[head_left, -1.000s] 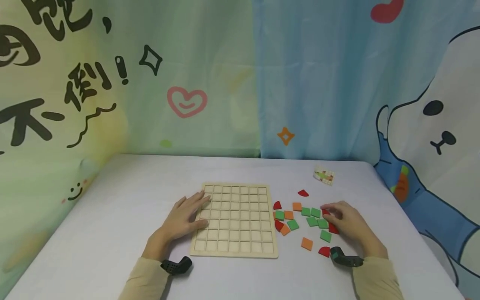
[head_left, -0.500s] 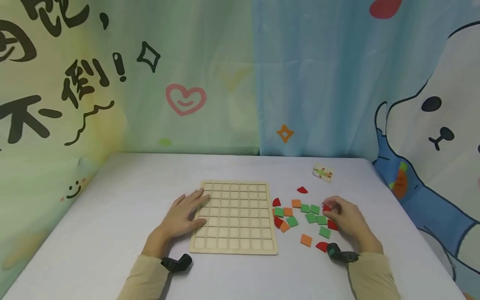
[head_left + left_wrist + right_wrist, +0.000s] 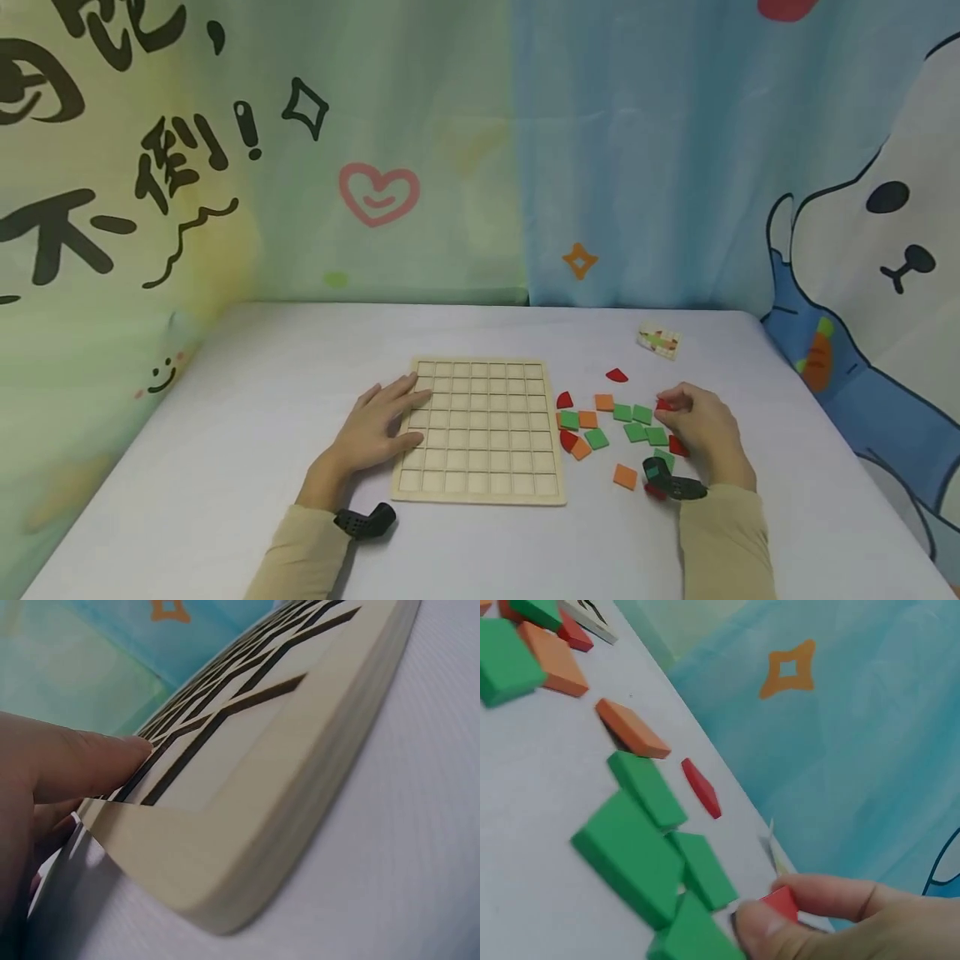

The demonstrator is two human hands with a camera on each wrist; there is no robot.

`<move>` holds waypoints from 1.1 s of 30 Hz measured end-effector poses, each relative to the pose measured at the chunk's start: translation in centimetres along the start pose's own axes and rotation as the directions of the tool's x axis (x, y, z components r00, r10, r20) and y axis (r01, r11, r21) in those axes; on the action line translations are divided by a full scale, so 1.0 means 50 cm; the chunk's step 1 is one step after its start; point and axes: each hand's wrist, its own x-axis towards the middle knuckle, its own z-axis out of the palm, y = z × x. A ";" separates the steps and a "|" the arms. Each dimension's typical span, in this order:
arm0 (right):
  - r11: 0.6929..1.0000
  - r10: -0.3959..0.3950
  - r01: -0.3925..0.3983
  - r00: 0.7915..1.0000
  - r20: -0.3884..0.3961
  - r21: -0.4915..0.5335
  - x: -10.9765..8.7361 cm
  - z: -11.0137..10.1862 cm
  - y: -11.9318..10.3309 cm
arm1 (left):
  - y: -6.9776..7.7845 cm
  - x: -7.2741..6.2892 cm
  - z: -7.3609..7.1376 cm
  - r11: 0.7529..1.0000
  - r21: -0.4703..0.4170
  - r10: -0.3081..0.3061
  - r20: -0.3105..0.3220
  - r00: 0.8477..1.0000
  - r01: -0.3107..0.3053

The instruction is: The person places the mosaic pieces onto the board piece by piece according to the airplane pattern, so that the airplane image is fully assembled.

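Centrally, the wooden grid board [image 3: 480, 432] lies flat on the white desk [image 3: 300, 350], my left hand [image 3: 377, 429] resting with spread fingers on its left edge. Right of the board, my right hand [image 3: 705, 425] pinches a red piece [image 3: 783, 901] between thumb and finger, beside scattered green tiles [image 3: 635, 432] and orange tiles [image 3: 625, 476]. Farther back lies a small printed card [image 3: 659, 342].

I see a beige left sleeve [image 3: 302, 557] and a matching right sleeve [image 3: 724, 542], long, plain and lightly creased. Worn behind the bare left hand [image 3: 375, 427] is a black left camera [image 3: 366, 522], bent and rounded; behind the bare right hand [image 3: 702, 423] is its twin, the right camera [image 3: 678, 486], with a dull teal patch [image 3: 652, 472].
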 end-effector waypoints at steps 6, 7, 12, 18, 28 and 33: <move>0.999 -0.031 0.033 0.997 -0.067 0.033 -0.010 0.003 0.006 | 0.002 0.005 -0.001 1.000 0.010 -0.003 -0.005 1.000 0.003; 0.999 -0.030 0.034 0.997 -0.070 0.043 -0.011 0.002 0.007 | 0.002 0.005 -0.001 1.000 0.011 -0.003 -0.005 1.000 0.003; 0.992 0.019 -0.008 0.997 -0.080 0.129 -0.011 -0.003 0.012 | 0.003 0.007 0.001 1.000 0.018 0.004 -0.013 1.000 -0.004; 0.992 -0.023 0.034 0.995 -0.094 0.123 -0.007 -0.004 0.010 | 0.006 0.001 0.005 1.000 0.001 -0.005 -0.032 0.999 0.005; 0.988 -0.094 0.105 0.991 -0.096 0.111 -0.003 -0.002 -0.013 | -0.001 -0.004 0.008 1.000 -0.002 -0.006 -0.055 0.998 0.006; 0.988 -0.113 0.119 0.991 -0.065 0.102 -0.005 -0.002 -0.024 | 0.002 -0.001 0.007 1.000 -0.018 -0.012 -0.057 0.998 0.011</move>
